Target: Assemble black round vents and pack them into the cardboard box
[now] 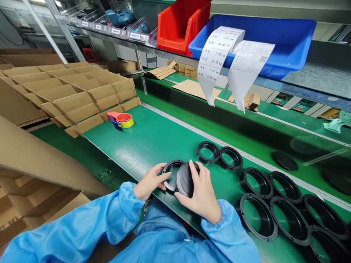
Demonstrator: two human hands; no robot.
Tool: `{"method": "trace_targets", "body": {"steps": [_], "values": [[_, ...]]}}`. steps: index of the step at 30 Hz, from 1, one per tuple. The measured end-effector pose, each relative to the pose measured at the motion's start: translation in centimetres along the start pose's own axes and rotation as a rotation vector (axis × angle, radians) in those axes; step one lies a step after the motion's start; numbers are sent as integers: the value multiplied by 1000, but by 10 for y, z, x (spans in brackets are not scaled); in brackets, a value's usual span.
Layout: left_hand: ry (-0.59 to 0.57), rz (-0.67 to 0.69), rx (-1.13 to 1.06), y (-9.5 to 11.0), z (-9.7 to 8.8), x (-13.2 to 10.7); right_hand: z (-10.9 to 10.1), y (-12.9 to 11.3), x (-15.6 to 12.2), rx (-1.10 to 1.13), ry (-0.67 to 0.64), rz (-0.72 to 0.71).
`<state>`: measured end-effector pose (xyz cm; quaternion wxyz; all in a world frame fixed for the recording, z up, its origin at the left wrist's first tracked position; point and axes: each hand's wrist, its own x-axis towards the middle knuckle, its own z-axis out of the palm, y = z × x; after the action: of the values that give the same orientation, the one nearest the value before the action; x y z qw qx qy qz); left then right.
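Two hands on it now: the left hand [150,181] grips a black ring [166,178] steady, so the right hand [199,193] can clasp a domed cover [185,179] against it, though fingers hide the join. More rings [240,206] sit right, on the green bench [131,153].

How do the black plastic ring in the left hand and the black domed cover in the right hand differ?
The black plastic ring is open in the middle, showing the green mat, while the black domed cover is closed. The ring is flat; the cover bulges and has ridges. The left hand holds the ring by its edge, while the right hand wraps over the cover. Both are black.
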<state>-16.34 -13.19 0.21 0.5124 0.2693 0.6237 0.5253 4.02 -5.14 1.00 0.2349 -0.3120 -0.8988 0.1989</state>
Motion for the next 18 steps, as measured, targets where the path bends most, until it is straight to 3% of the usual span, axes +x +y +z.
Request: {"method": "trace_targets", "body": {"steps": [7, 14, 18], "values": [[-21, -77, -134, -1, 3, -13, 12, -23, 35, -226, -148, -55], [-21, -140, -218, 0, -2, -19, 28, -20, 29, -334, -221, -101], [6, -138, -174, 3, -12, -27, 10, -29, 33, -349, -204, -226]]}}
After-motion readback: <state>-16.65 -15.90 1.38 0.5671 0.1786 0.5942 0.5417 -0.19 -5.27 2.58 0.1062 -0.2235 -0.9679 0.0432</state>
